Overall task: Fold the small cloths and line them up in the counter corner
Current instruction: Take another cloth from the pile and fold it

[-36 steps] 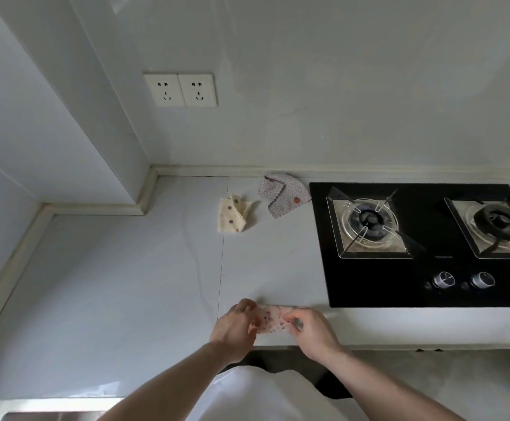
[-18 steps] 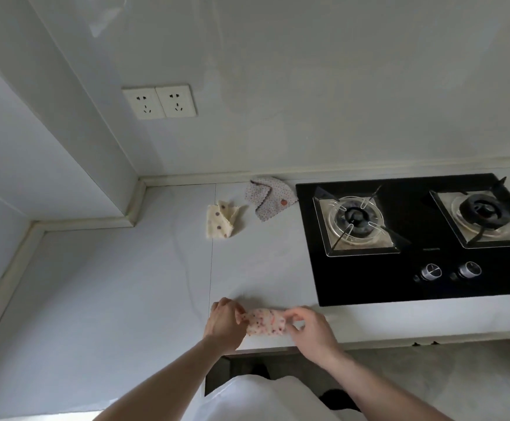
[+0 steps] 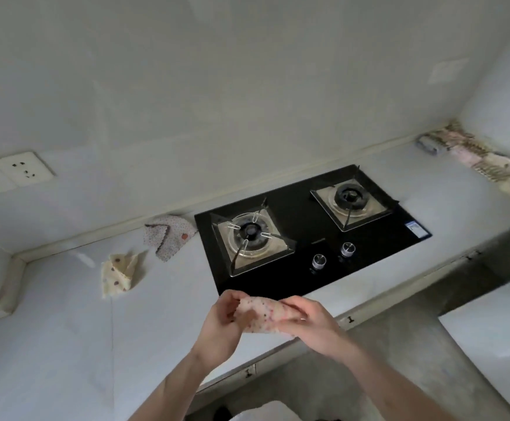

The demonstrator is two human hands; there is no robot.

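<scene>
A person's two bare hands hold a small pale cloth speckled with red and dark dots (image 3: 260, 314) above the front edge of a white stone counter (image 3: 65, 329), just in front of the black glass two-burner gas hob (image 3: 305, 232) set into it. The left hand (image 3: 222, 322) grips the cloth's left end with curled fingers, while the right hand (image 3: 311, 322) pinches its right end between thumb and fingers; the fabric hangs bunched between them, clear of the counter. To the left of the hob, by the back wall, lies a loosely folded white cloth with small red dots and a zigzag edge (image 3: 168, 235). Further left of the hob and a little nearer the person rests a cream cloth with large brown spots (image 3: 120, 273). Well to the right of the hob, a row of folded patterned cloths (image 3: 484, 165) lines the counter corner along the side wall. A white double wall socket (image 3: 8, 173) sits on the wall far to the hob's left.
</scene>
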